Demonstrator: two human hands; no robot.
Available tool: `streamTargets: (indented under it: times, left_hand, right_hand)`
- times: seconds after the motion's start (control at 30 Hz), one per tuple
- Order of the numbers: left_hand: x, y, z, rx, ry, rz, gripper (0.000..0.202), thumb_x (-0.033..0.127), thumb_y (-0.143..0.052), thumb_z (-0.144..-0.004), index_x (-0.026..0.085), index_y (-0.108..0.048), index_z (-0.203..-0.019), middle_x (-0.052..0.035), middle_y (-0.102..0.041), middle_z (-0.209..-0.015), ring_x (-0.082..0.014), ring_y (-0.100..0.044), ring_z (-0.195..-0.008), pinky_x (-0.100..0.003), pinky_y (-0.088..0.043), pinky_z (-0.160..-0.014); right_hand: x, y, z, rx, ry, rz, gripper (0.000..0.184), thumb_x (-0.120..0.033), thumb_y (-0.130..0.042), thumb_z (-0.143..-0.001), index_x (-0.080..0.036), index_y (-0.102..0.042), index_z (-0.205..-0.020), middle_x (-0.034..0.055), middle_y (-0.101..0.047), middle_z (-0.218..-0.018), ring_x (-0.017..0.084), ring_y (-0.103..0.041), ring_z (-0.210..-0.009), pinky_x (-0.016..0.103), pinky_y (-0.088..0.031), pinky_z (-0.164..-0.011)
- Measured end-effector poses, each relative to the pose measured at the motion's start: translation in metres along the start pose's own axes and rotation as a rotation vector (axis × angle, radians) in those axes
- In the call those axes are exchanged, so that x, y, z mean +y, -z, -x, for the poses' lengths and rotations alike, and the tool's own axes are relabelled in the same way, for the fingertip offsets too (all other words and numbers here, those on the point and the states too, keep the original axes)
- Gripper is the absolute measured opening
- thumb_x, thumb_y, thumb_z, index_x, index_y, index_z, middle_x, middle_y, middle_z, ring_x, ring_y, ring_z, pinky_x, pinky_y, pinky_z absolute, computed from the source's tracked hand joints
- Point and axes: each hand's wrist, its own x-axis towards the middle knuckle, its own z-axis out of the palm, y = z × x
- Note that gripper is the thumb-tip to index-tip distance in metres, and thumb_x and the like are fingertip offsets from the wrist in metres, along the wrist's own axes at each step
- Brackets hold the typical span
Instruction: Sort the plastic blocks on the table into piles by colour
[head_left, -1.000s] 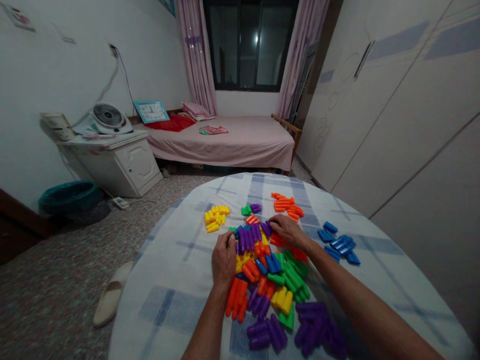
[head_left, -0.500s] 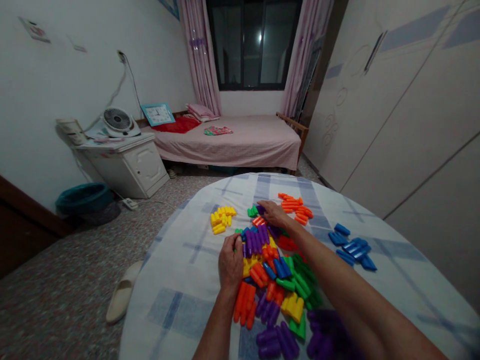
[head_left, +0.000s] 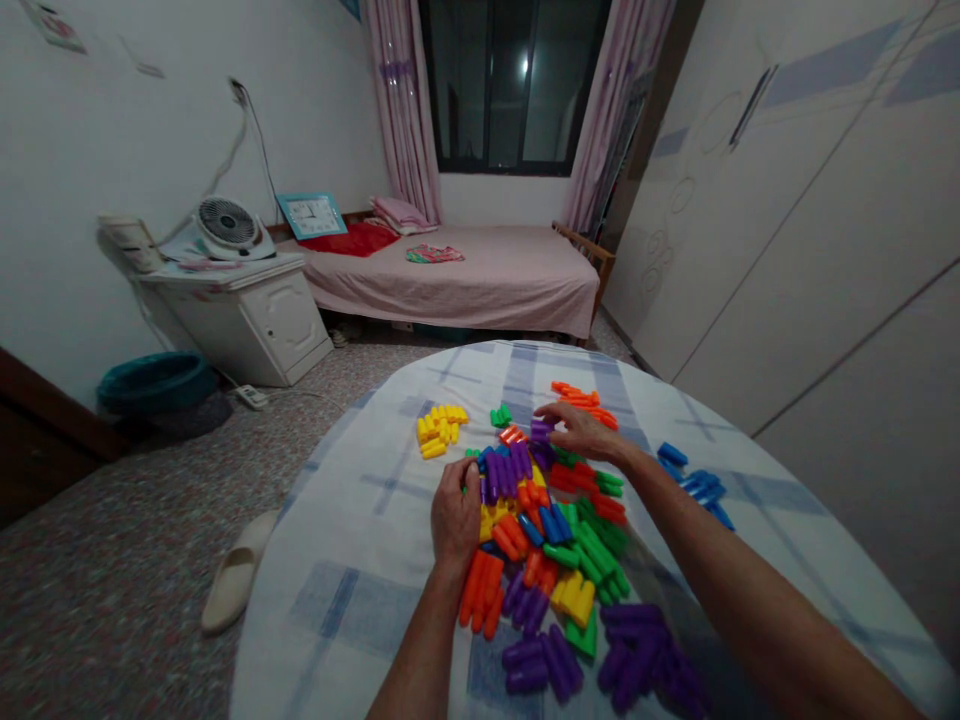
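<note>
A heap of plastic building pieces in several colours lies on the cloth-covered table (head_left: 390,540). At its far side my right hand (head_left: 581,432) has its fingers closed on a purple plastic piece (head_left: 540,430). My left hand (head_left: 456,510) rests against the heap's left edge, fingers curled together; what they hold, if anything, is hidden. Beside it are purple pieces (head_left: 504,474) on top of yellow ones (head_left: 495,520). Green pieces (head_left: 596,550) and orange pieces (head_left: 481,590) lie nearer me, with more purple pieces (head_left: 637,650) at the front.
Separate groups lie around the heap: yellow pieces (head_left: 439,430) at the far left, a few green pieces (head_left: 501,415), orange pieces (head_left: 585,400) at the back and blue pieces (head_left: 697,485) to the right. A bed (head_left: 480,280) stands beyond the table, a wardrobe (head_left: 810,220) to the right.
My right hand has drawn back to the right, away from the small green group, bringing the purple piece with it. My left hand stays at the heap's edge. The view has shifted slightly.
</note>
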Motion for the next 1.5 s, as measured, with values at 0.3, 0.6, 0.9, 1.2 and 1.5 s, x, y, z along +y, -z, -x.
streamTargets:
  times: [0.3, 0.6, 0.9, 1.2, 1.5]
  left_hand:
    - [0.004, 0.003, 0.000, 0.015, 0.000, -0.010, 0.029, 0.034, -0.041, -0.088, 0.019, -0.063, -0.100, -0.0063, -0.066, -0.101, -0.0177, -0.060, -0.096, -0.031, -0.046, -0.088]
    - [0.003, 0.002, 0.000, -0.003, 0.001, -0.033, 0.032, 0.035, -0.040, -0.088, 0.018, -0.062, -0.102, -0.0073, -0.065, -0.102, -0.0186, -0.059, -0.097, -0.032, -0.045, -0.088]
    - [-0.002, 0.002, -0.002, -0.009, 0.005, -0.041, 0.035, 0.039, -0.039, -0.088, 0.017, -0.062, -0.104, -0.0081, -0.064, -0.103, -0.0198, -0.058, -0.099, -0.033, -0.044, -0.090]
    - [-0.004, 0.001, -0.003, -0.024, -0.001, -0.047, 0.039, 0.040, -0.039, -0.088, 0.015, -0.062, -0.106, -0.0100, -0.064, -0.105, -0.0205, -0.058, -0.099, -0.034, -0.043, -0.090]
    - [-0.006, 0.001, -0.004, -0.013, 0.006, -0.062, 0.039, 0.040, -0.039, -0.087, 0.015, -0.063, -0.106, -0.0097, -0.064, -0.106, -0.0207, -0.058, -0.099, -0.033, -0.043, -0.090]
  right_hand:
    - [-0.022, -0.033, 0.026, -0.056, 0.019, 0.284, 0.045, -0.025, -0.056, -0.072, -0.022, -0.060, -0.117, 0.0092, -0.061, -0.108, 0.024, -0.052, -0.098, 0.034, -0.038, -0.085]
    - [-0.032, -0.037, 0.031, -0.073, 0.013, 0.088, 0.054, -0.019, -0.048, -0.074, -0.023, -0.050, -0.128, 0.0071, -0.057, -0.115, 0.022, -0.052, -0.102, 0.031, -0.039, -0.086]
    - [-0.047, -0.054, 0.033, 0.144, 0.044, 0.003, 0.044, -0.012, -0.048, -0.080, -0.024, -0.054, -0.122, 0.0047, -0.061, -0.104, 0.018, -0.055, -0.095, 0.027, -0.040, -0.085]
    - [-0.033, -0.064, 0.028, 0.275, 0.134, -0.105, 0.033, -0.011, -0.048, -0.083, -0.021, -0.059, -0.113, 0.0054, -0.059, -0.095, 0.016, -0.056, -0.087, 0.028, -0.043, -0.079]
    - [-0.006, -0.007, 0.137, 0.343, -0.002, -0.239, 0.034, -0.010, -0.041, -0.074, -0.020, -0.064, -0.097, 0.0044, -0.064, -0.097, 0.018, -0.058, -0.092, 0.033, -0.042, -0.086]
